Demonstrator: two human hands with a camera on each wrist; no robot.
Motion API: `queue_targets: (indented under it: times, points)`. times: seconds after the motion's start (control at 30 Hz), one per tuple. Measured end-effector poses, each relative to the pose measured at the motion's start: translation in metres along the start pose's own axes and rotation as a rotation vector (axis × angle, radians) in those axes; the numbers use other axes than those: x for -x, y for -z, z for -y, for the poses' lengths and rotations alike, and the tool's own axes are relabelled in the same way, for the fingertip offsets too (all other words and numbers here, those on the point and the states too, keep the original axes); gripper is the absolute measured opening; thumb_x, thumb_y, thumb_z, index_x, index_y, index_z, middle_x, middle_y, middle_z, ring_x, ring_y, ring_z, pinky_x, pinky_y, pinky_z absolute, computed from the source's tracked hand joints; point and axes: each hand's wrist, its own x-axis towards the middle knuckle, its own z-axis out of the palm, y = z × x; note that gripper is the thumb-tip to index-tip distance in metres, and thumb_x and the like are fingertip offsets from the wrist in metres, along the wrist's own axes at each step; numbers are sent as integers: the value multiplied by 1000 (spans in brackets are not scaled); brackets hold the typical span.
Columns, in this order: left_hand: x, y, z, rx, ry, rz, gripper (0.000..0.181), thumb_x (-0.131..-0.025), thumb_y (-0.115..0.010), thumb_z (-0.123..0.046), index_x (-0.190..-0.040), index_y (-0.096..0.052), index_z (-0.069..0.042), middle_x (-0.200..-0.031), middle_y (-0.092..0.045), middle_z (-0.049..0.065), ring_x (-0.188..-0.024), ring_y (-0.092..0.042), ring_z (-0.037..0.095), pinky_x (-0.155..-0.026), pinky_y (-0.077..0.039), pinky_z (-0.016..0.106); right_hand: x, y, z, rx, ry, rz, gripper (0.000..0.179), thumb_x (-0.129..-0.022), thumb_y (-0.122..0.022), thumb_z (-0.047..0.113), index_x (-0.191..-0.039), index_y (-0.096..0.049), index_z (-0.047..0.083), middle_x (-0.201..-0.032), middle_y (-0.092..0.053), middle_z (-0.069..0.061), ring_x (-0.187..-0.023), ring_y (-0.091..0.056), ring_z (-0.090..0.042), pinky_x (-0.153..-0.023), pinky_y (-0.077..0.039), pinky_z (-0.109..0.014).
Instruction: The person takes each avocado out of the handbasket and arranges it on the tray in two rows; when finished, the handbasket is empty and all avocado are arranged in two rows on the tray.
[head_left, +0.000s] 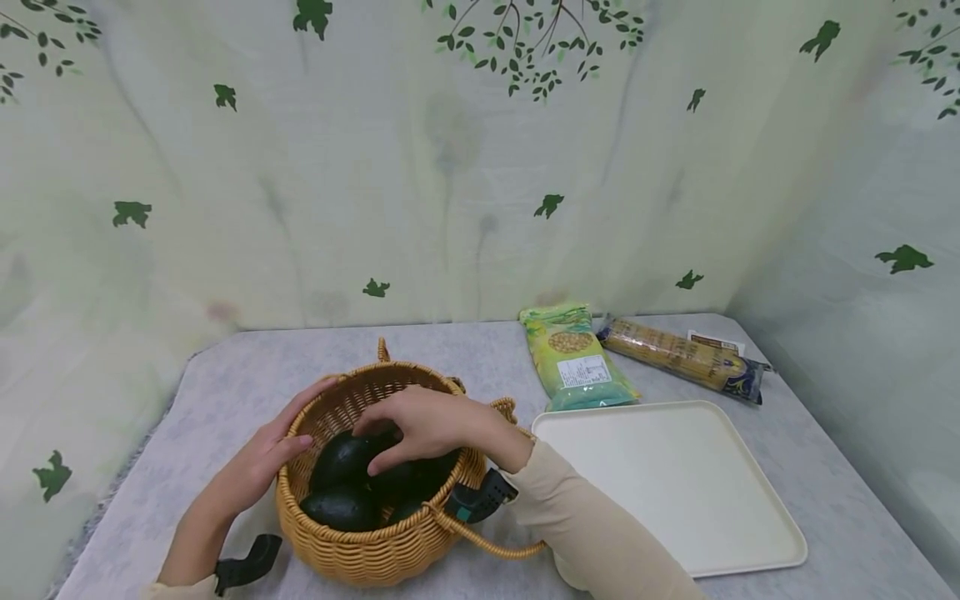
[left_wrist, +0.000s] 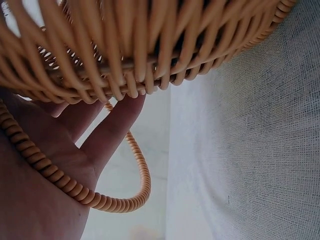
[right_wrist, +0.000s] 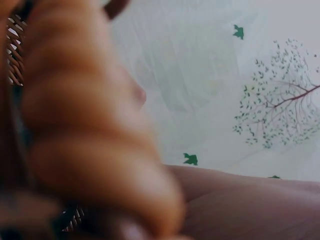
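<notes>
A round woven wicker basket point(head_left: 367, 546) stands at the table's front left, holding several glossy dark green avocados point(head_left: 342, 508). My left hand point(head_left: 258, 458) holds the basket's left rim, thumb over the edge. In the left wrist view, the fingers of that left hand point(left_wrist: 112, 127) press the weave from outside, and a beaded-looking wicker handle point(left_wrist: 132, 200) crosses the palm. Reaching in over the right rim, my right hand point(head_left: 431, 421) curls its fingers and thumb round an avocado point(head_left: 387, 442), which it partly hides. A blurred wicker handle point(right_wrist: 95, 120) fills much of the right wrist view.
A white rectangular tray point(head_left: 675, 475) lies right of the basket, under the right forearm's side. Behind it are a green-yellow bag point(head_left: 573, 358) with a round picture of beans or grains and a long pack of noodles point(head_left: 682, 354). A leaf-patterned curtain point(head_left: 480, 167) closes the back.
</notes>
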Motion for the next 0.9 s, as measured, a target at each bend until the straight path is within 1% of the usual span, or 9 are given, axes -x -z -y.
queue_targets:
  times: [0.13, 0.27, 0.33, 0.47, 0.53, 0.67, 0.73, 0.83, 0.9]
  points:
    - [-1, 0, 0, 7, -5, 0, 64, -105, -40, -11, -165, -24, -29, -165, -30, -16, -137, -32, -14, -98, -35, 81, -2, 3, 1, 38, -24, 51, 50, -94, -76, 34, -138, -65, 12, -135, -68, 1, -120, -64, -7, -99, -46, -16]
    - [-1, 0, 2, 15, 2, 0, 64, -106, -40, -11, -165, -24, -28, -165, -30, -15, -137, -32, -15, -98, -36, 80, -5, 11, -1, 48, -19, 111, 50, -95, -76, 32, -140, -63, 12, -138, -66, 1, -124, -62, -7, -102, -45, -18]
    - [0, 1, 2, 15, 14, -1, 63, -106, -39, -13, -165, -24, -29, -164, -30, -18, -135, -32, -15, -97, -37, 80, -6, 15, -1, 21, 10, 136, 50, -95, -76, 30, -140, -63, 11, -138, -66, 1, -124, -61, -7, -102, -45, -17]
    - [2, 1, 3, 17, 30, -1, 63, -107, -39, -14, -165, -23, -29, -162, -30, -22, -133, -33, -15, -95, -39, 80, -8, 24, 1, -70, 69, 205, 49, -95, -77, 27, -139, -64, 11, -137, -66, 2, -122, -61, -3, -100, -44, -13]
    - [3, 0, 3, 18, 26, -2, 63, -107, -39, -13, -165, -23, -28, -162, -30, -22, -134, -32, -15, -96, -38, 80, -9, 31, 4, -123, 76, 224, 48, -94, -77, 25, -138, -65, 10, -137, -67, 0, -120, -62, -2, -99, -45, -13]
    - [2, 1, 3, 14, 21, -5, 63, -106, -39, -13, -165, -24, -28, -162, -31, -22, -135, -31, -15, -96, -35, 82, -10, 43, 10, -205, 65, 204, 45, -93, -78, 21, -136, -66, 11, -132, -68, 1, -118, -63, -3, -99, -48, -16]
    - [2, 1, 3, 17, 26, -4, 62, -106, -39, -14, -165, -24, -29, -161, -31, -22, -135, -31, -16, -96, -33, 83, -12, 44, 10, -217, 62, 181, 44, -93, -78, 22, -134, -66, 12, -130, -68, 2, -117, -64, -3, -99, -48, -16]
    - [2, 1, 3, 19, 29, 3, 62, -107, -39, -14, -165, -24, -30, -161, -32, -19, -135, -30, -17, -97, -32, 83, -17, 38, 5, -240, 69, 156, 44, -93, -78, 21, -134, -66, 10, -130, -69, 0, -117, -65, -4, -98, -48, -15]
    - [1, 1, 2, 20, 29, 6, 62, -107, -39, -14, -165, -24, -30, -162, -32, -16, -135, -29, -17, -97, -32, 83, -20, 30, 0, -278, 69, 138, 44, -93, -78, 21, -135, -66, 9, -131, -70, -2, -117, -65, -5, -98, -48, -15]
